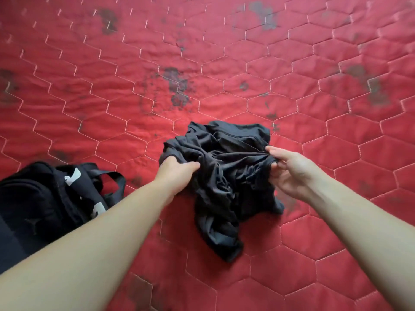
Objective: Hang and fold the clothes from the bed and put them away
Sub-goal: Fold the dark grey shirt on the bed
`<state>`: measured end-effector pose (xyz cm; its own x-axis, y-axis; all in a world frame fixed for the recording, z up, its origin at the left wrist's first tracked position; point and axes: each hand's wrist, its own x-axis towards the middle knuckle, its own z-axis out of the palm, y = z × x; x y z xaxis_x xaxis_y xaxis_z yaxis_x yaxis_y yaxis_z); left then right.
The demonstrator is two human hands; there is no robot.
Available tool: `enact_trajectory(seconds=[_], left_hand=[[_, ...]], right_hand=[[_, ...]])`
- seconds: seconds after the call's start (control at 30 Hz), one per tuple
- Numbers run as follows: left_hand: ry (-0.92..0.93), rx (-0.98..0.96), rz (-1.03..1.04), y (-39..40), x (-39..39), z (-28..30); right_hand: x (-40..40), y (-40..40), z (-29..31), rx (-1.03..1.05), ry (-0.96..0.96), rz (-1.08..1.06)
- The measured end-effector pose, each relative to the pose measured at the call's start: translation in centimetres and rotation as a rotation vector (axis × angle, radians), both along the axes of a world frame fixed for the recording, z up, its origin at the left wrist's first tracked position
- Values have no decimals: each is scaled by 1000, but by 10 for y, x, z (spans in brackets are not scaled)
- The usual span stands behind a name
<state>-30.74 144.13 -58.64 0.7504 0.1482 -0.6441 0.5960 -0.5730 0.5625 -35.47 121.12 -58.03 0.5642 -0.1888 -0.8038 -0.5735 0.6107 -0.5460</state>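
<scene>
Your shirt (224, 176), a crumpled black garment, lies bunched on the bed (292, 75), near the middle of the red quilt and just in front of you. Your left hand (177, 173) has its grip clenched on a fistful of cloth at the garment's left edge, while your right hand (289, 171) pinches a fold at the right edge between thumb and fingertips. Holding two opposite sides like this looks meant to let you pull the heap apart and find its shape, since nothing can be folded or hung while it is wadded up. I judge the task to be at its start for this piece: it is neither spread nor lifted yet. A dark bag (45, 203) with straps sits on the quilt to your left, apart from the garment, out of the way of spreading.
</scene>
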Motion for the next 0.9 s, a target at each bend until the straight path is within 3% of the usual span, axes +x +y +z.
enact_trajectory(seconds=[0.07, 0.17, 0.27, 0.33, 0.43, 0.53, 0.7, 0.8, 0.83, 0.9], left_hand=[[16, 159, -220, -16, -14, 4], [-82, 131, -380, -40, -32, 13], [-185, 225, -585, -63, -46, 22], [-276, 216, -531, -69, -48, 29], [-371, 167, -287, -69, -36, 47], [-503, 221, -250, -66, -15, 86], [-534, 4, -264, -69, 22, 185], [-670, -44, -151, -80, 27, 249], [-699, -133, -123, -85, 22, 269], [-581, -524, -171, -94, 7, 305]], right_hand=[[3, 4, 25, 164, -55, -32], [5, 15, 56, 263, -158, -10], [7, 22, 80, 313, -271, -9], [9, 25, 101, 345, -338, -24], [13, 24, 149, 356, -441, -11], [17, 17, 205, 241, -507, 50], [26, -1, 312, 31, -589, 100], [31, -7, 374, -37, -675, 72], [34, -8, 393, -61, -700, 69], [38, -9, 427, -92, -743, 62]])
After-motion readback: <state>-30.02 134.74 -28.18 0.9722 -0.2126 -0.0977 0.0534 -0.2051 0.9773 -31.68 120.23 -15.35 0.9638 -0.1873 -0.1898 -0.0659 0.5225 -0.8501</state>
